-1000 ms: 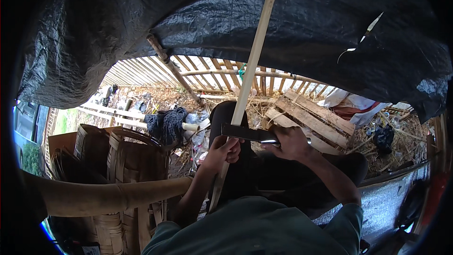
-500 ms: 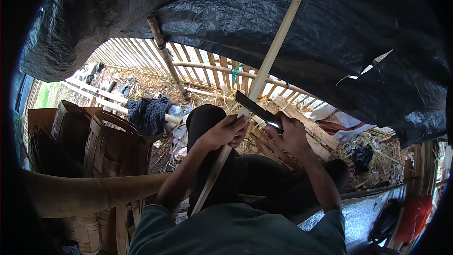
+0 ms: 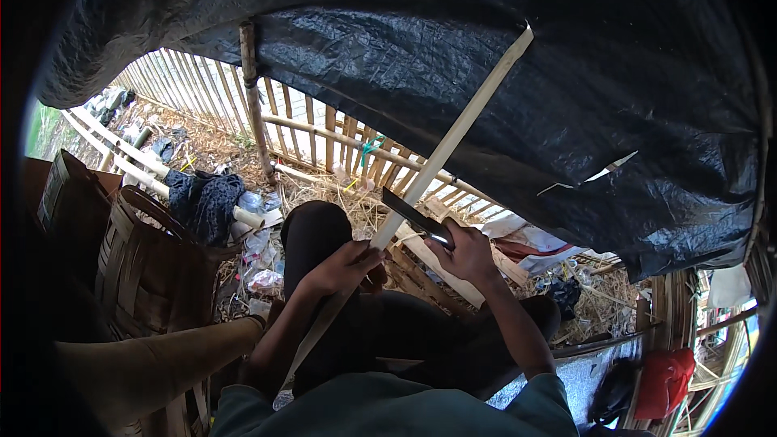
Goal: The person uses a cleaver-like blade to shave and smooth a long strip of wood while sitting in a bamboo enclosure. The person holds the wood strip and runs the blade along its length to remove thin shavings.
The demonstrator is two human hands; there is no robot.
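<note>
The person's left hand (image 3: pixel 344 267) curls its fingers around a long, flat, pale bamboo strip (image 3: pixel 453 142), which slants from the lap up toward the upper right, its squared tip showing against a crinkled black plastic tarp (image 3: pixel 486 57) overhead. The right hand (image 3: pixel 469 252) has its fingers wrapped tight on the handle of a dark-bladed knife (image 3: pixel 413 212), whose blade lies across the strip just above the left hand, touching its edge. Both hands sit over the knees in dark trousers. At the left stands a woven brown basket (image 3: pixel 142 263). Beyond is a slatted bamboo fence (image 3: pixel 324 125), with dry straw and litter on the ground.
</note>
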